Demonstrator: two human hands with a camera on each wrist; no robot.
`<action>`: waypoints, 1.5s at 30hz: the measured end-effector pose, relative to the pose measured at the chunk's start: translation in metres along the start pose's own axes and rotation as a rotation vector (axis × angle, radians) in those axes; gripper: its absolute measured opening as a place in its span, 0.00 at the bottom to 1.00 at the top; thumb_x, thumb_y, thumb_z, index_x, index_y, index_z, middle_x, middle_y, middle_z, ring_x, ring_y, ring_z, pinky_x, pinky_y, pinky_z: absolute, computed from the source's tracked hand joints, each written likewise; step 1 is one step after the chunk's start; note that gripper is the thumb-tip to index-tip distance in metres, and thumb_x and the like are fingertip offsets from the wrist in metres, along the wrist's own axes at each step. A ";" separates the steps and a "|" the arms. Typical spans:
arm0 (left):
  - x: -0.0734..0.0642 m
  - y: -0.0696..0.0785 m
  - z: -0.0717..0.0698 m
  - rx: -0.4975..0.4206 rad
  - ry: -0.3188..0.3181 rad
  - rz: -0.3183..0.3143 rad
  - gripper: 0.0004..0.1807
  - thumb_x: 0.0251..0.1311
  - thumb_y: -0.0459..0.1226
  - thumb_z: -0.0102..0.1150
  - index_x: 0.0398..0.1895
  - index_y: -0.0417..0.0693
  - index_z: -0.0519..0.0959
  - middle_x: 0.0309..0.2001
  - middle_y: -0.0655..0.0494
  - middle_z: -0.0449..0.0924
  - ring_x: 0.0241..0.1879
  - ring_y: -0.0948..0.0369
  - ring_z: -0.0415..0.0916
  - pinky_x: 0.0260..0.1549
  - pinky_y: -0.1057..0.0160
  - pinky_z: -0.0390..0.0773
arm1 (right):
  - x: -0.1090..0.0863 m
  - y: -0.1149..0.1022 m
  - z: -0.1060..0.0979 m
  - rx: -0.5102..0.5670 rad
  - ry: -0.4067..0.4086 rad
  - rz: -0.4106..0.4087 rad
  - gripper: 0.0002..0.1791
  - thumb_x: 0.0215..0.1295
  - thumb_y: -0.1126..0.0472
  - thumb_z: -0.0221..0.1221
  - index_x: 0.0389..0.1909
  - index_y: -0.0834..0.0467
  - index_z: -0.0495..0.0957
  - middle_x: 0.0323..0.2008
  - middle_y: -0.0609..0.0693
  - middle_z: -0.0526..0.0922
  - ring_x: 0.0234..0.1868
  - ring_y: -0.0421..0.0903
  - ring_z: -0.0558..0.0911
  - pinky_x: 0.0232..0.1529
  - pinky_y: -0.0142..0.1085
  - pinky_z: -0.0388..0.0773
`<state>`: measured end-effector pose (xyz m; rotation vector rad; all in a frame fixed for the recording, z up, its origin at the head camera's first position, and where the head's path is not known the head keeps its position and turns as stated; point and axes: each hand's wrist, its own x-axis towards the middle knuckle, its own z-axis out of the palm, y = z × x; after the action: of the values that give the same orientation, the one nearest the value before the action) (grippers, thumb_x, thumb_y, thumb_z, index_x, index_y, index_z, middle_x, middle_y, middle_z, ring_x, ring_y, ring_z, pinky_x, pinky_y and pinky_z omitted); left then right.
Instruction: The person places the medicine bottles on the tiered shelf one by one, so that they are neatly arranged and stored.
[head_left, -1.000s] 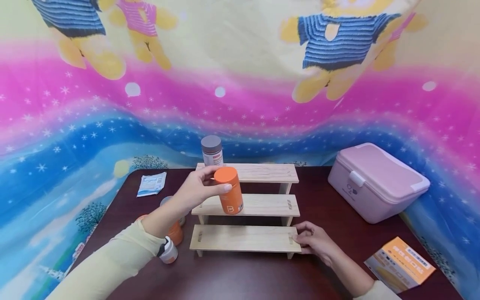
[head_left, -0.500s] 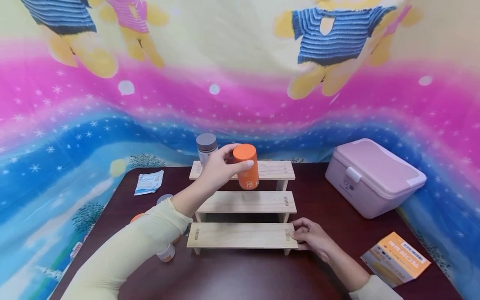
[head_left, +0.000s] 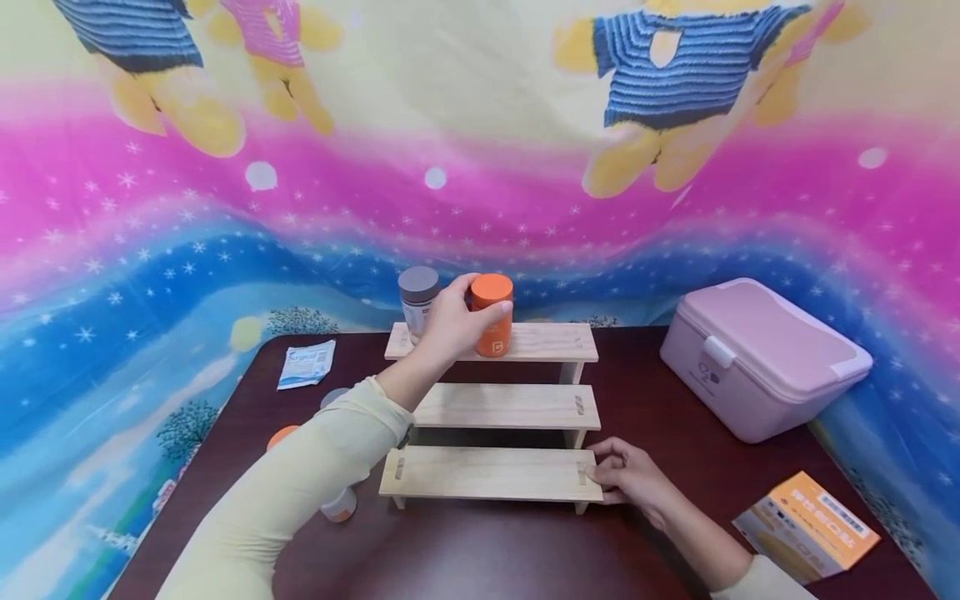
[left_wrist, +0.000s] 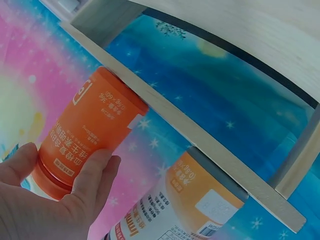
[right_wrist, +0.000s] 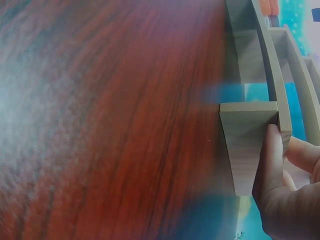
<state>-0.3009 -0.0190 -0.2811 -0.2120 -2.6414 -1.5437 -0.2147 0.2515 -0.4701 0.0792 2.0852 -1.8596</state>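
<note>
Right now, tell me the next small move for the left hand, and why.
Probably ease the left hand off the orange bottle: the bottle is upright beside the grey-capped bottle, its base appears to meet the top shelf, and the right hand holds the bottom shelf by its end.

The head view looks forward and down from the near side, well back, taking in the surface [head_left: 480,550], shelf [head_left: 491,473] and far backdrop [head_left: 495,217]. The left wrist view sits close, nearly upside down, facing the orange bottle [left_wrist: 90,130]; it shares bottle, left hand [head_left: 452,323] and far tier with the head view. The right wrist view, close and rolled sideways, shares the right hand [head_left: 632,481] at the shelf's near right end.
</note>
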 end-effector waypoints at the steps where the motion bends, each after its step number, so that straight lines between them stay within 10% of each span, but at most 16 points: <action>1: 0.001 0.000 0.001 0.009 0.008 0.001 0.37 0.55 0.48 0.65 0.67 0.50 0.64 0.59 0.52 0.72 0.57 0.55 0.71 0.55 0.51 0.72 | -0.001 0.000 0.000 0.002 0.001 0.001 0.23 0.58 0.68 0.60 0.53 0.71 0.65 0.26 0.49 0.77 0.26 0.42 0.79 0.26 0.35 0.80; 13: 0.010 -0.001 0.008 0.034 0.061 -0.012 0.39 0.54 0.51 0.65 0.68 0.51 0.63 0.60 0.53 0.72 0.57 0.56 0.71 0.56 0.51 0.72 | -0.001 -0.001 0.002 -0.012 0.035 0.022 0.23 0.58 0.68 0.60 0.53 0.69 0.67 0.26 0.49 0.77 0.27 0.43 0.78 0.27 0.35 0.80; 22: 0.002 0.003 0.001 0.067 0.004 -0.028 0.53 0.52 0.46 0.68 0.74 0.56 0.43 0.68 0.50 0.60 0.64 0.52 0.63 0.60 0.45 0.66 | 0.001 -0.001 0.006 -0.012 0.030 0.020 0.23 0.58 0.68 0.61 0.53 0.70 0.66 0.26 0.48 0.77 0.26 0.42 0.79 0.27 0.34 0.80; 35: -0.063 0.034 -0.041 0.254 -0.053 0.320 0.53 0.52 0.51 0.66 0.74 0.70 0.41 0.72 0.60 0.52 0.68 0.58 0.57 0.56 0.45 0.69 | 0.000 0.002 0.002 0.001 0.030 0.019 0.24 0.58 0.68 0.60 0.54 0.72 0.66 0.26 0.48 0.77 0.26 0.42 0.79 0.26 0.35 0.80; 45: -0.072 0.003 -0.097 0.092 -0.097 0.555 0.45 0.55 0.42 0.66 0.72 0.68 0.51 0.67 0.62 0.62 0.65 0.62 0.62 0.60 0.49 0.66 | 0.002 0.001 0.005 -0.036 0.038 0.044 0.24 0.59 0.68 0.59 0.54 0.72 0.65 0.27 0.48 0.76 0.27 0.42 0.79 0.27 0.35 0.80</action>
<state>-0.2294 -0.1083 -0.2404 -0.9387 -2.4090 -1.2454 -0.2155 0.2462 -0.4717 0.1519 2.1239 -1.8084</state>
